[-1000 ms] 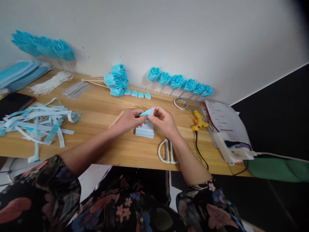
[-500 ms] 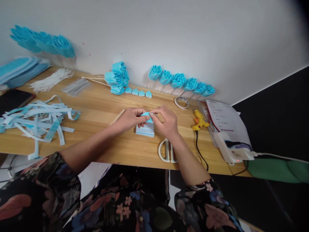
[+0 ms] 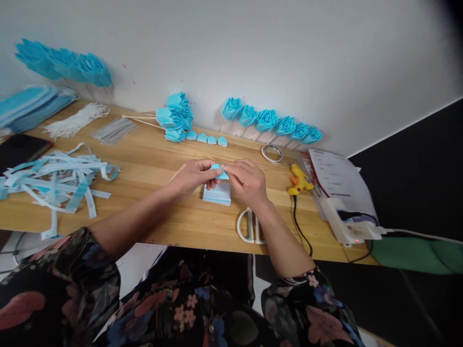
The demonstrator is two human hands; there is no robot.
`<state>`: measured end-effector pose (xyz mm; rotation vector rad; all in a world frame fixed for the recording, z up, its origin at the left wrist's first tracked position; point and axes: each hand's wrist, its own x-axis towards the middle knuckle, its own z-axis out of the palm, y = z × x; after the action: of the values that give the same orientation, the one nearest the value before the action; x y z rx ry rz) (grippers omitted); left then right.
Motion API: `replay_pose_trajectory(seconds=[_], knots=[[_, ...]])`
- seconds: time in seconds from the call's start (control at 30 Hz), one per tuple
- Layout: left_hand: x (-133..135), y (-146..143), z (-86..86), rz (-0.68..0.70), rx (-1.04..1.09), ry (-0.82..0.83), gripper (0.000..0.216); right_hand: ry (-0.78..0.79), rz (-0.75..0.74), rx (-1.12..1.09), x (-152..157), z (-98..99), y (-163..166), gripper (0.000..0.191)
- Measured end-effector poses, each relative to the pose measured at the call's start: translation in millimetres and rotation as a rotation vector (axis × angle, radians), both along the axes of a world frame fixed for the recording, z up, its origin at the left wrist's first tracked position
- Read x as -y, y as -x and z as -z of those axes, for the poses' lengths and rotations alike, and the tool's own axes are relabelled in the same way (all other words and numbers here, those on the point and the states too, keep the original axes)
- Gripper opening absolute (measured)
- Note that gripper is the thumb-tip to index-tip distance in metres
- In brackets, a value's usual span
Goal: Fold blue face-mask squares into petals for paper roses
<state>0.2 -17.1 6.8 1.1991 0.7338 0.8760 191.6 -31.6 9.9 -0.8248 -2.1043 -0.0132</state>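
A small blue fabric piece (image 3: 220, 172), folded to a point at the top, is pinched between both my hands above the table. My left hand (image 3: 198, 174) grips its left side with thumb and fingers. On its upper right edge, the fingers of my right hand (image 3: 246, 179) are closed. Just below lies a stack of pale blue fabric squares (image 3: 217, 194). White-handled scissors (image 3: 246, 226) rest under my right wrist, their blades hidden. Thin wooden sticks (image 3: 178, 172) lie partly behind my left hand. Farther back, several folded blue petals (image 3: 211, 140) stand in a row.
Blue fabric flowers (image 3: 267, 120) on sticks line the wall, with more flowers (image 3: 175, 118) lying nearby. Cut strips (image 3: 61, 178), face masks (image 3: 34, 106) and a phone (image 3: 23, 149) are left. Rightward are a tape roll (image 3: 272, 153), yellow glue gun (image 3: 299, 180) and power strip (image 3: 349, 226).
My right fingers have shifted slightly left over the top of the blue piece, and its folded point shows more clearly. Both hands stay at nearly the same spot.
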Motion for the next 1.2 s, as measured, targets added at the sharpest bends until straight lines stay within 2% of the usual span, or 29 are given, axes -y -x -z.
replay_pose_trajectory(seconds=[0.23,0.33,0.4,0.53,0.63,0.87,1.2], knots=[[1.9,-1.2,-3.5,0.004,0.029,0.025,0.04,0.041,0.029,0.009,0.3,0.0,0.1,0.027],[1.4,-0.4,-2.7,-0.013,0.026,0.015,0.037,0.119,0.027,-0.054,2.2,-0.9,1.9,0.028],[1.2,0.2,-2.3,-0.032,0.019,0.009,0.034,0.247,0.037,-0.17,3.1,-0.5,2.6,0.03],[0.9,0.5,-3.2,-0.077,-0.004,-0.03,0.028,0.612,0.041,-0.452,1.3,1.9,1.7,0.03],[0.3,0.2,-4.0,-0.115,-0.02,-0.062,0.027,0.754,0.006,-0.578,-1.1,2.2,0.9,0.029],[-3.6,1.0,0.0,-0.132,-0.08,-0.13,0.028,0.847,-0.052,-0.624,-0.9,1.1,3.0,0.038],[-5.4,2.1,5.7,-0.122,-0.097,-0.152,0.028,0.867,-0.028,-0.506,0.9,-1.3,2.9,0.028]])
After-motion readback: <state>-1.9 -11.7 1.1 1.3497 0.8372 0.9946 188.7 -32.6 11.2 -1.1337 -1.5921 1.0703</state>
